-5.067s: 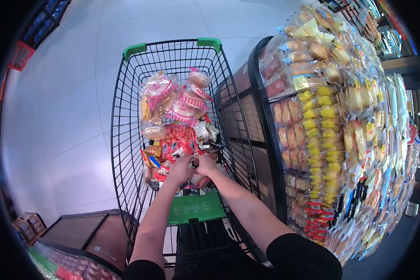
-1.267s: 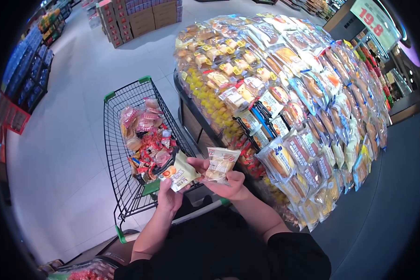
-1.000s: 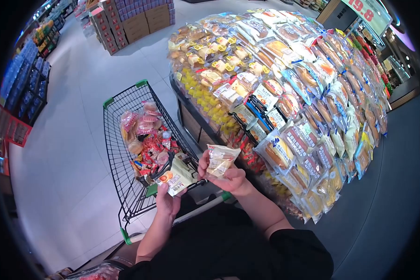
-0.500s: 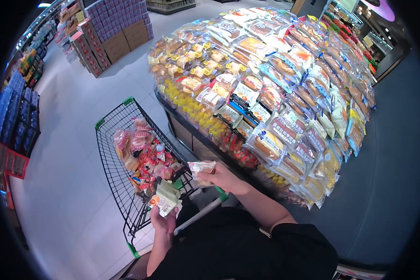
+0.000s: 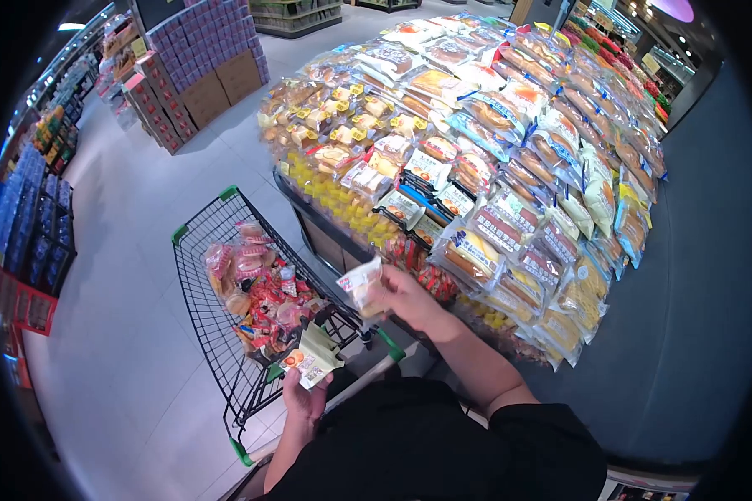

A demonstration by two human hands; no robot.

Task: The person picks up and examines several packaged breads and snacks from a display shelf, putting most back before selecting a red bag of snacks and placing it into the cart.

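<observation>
A pale green snack packet point(image 5: 313, 356) is held by its lower edge in my left hand point(image 5: 303, 397), over the handle end of the shopping cart point(image 5: 194, 292). My right hand point(image 5: 405, 299) grips a clear and white wrapped package point(image 5: 363, 288) by its right side, between the cart and the bread display. Red-wrapped snacks point(image 5: 277, 292) and pink-and-clear bread packs point(image 5: 246, 250) lie in the cart basket. The contents of the package in my right hand are partly hidden by its wrapper and my fingers.
A large display of packaged bread point(image 5: 476, 175) rises on the right, its dark edge running beside the cart. Stacked purple boxes point(image 5: 200, 50) and brown cartons point(image 5: 205, 98) stand at the back left. Shelves of blue goods point(image 5: 38, 209) line the far left.
My right hand has risen slightly with its package, which now shows more of its white side. My left hand and the green packet have shifted a little to the right.
</observation>
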